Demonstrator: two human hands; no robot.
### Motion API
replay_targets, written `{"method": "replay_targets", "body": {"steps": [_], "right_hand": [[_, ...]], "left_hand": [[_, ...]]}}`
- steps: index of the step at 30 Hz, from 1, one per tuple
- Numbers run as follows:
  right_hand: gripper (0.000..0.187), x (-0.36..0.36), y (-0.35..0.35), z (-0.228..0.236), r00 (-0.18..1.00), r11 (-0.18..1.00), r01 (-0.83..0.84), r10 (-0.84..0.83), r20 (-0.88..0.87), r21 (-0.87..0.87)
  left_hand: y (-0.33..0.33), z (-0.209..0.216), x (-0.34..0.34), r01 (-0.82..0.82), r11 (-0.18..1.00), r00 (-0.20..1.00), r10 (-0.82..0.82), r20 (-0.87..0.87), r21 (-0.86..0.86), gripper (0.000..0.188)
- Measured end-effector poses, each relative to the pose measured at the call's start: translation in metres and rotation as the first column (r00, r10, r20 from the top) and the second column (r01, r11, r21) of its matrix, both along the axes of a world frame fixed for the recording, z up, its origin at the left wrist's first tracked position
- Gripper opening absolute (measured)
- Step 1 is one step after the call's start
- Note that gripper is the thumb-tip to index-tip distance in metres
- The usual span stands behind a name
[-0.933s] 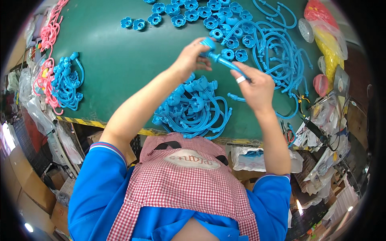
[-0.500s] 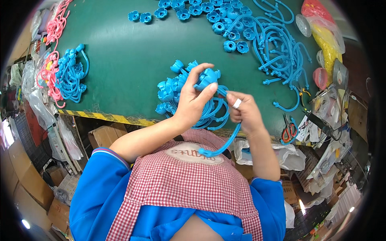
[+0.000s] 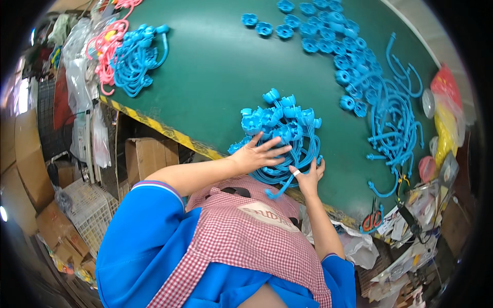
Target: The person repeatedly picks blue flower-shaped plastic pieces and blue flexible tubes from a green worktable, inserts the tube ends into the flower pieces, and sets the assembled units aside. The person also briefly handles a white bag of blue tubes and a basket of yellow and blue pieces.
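Observation:
A heap of blue cup-shaped flower heads [image 3: 267, 119] on curved blue stems [image 3: 309, 146] lies at the near edge of the green table. My left hand [image 3: 259, 154] rests on the heap's near side, fingers spread and grasping nothing. At the stems' right side is my right hand [image 3: 309, 178], with a white band on one finger. Its fingers are apart and curve against the outer stems. One stem end [image 3: 277, 193] sticks out past the table edge towards my apron, between the two hands.
Loose blue flower cups [image 3: 328, 38] spread over the far right, above a tangle of blue stems [image 3: 393, 126]. Orange-handled scissors [image 3: 371, 222] lie near the right edge. Another blue bundle [image 3: 136, 61] sits at the left beside pink stems [image 3: 107, 64]. Yellow-black tape [image 3: 169, 132] lines the table edge.
My left hand has let go of the flower cup, which now lies with the heap. My right hand has released the stem and come down beside the bundle. The view has turned.

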State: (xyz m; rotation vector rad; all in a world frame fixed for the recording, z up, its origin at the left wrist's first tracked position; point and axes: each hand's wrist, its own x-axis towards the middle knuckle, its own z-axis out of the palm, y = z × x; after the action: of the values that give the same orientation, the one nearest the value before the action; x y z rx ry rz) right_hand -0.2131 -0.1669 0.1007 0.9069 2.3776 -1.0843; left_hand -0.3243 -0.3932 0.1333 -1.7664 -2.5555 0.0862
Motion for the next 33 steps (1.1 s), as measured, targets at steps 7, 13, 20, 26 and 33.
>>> {"method": "replay_targets", "body": {"steps": [7,13,20,26,33], "right_hand": [[0.095,-0.116,-0.115,0.003,0.998,0.993,-0.062,0.058,-0.036,-0.097],[0.096,-0.262,-0.236,0.004,0.989,0.966,-0.079,0.046,-0.138,-0.245],[0.102,-0.416,-0.341,-0.029,0.977,0.581,-0.177,0.009,-0.212,-0.794],[0.059,-0.434,-0.264,-0.004,0.705,0.646,-0.691,0.502,-0.501,-0.324],[0.039,-0.534,-0.045,0.006,0.366,0.719,-0.243,0.69,-0.625,0.651]], "left_hand": [[-0.123,0.0,-0.085,-0.164,0.983,0.986,0.167,0.026,-0.086,0.076],[-0.232,0.033,-0.232,-0.309,0.922,0.94,0.333,0.068,-0.235,0.054],[-0.342,0.056,-0.385,-0.486,0.851,0.873,0.46,-0.163,-0.198,0.069],[-0.402,0.072,-0.36,-0.79,0.61,0.613,0.788,-0.051,-0.063,0.029],[-0.209,0.089,-0.307,-0.893,0.221,0.399,0.792,0.462,0.392,0.015]]}}
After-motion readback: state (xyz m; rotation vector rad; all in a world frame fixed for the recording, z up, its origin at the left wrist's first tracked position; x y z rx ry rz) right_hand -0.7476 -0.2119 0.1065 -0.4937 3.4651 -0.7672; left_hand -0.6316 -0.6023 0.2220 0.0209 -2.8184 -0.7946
